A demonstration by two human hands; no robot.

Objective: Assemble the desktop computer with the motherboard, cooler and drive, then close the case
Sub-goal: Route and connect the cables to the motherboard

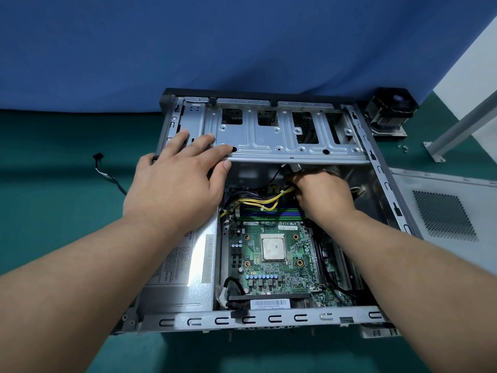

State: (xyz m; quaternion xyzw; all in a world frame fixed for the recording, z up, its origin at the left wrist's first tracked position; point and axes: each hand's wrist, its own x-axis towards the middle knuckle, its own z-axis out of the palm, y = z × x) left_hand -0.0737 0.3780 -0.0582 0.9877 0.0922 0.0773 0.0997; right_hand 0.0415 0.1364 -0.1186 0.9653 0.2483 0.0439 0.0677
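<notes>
Green motherboard [271, 254], yellow cables [258, 201]

right hand [324, 193] fingers hidden under drive cage [285, 135] | side panel [457, 219] cut off right

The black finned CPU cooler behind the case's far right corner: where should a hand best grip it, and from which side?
Probably from above, fingers on two opposite sides of the black finned CPU cooler: it stands upright with its fan on top and its base down, clear of the grey metal case.
</notes>
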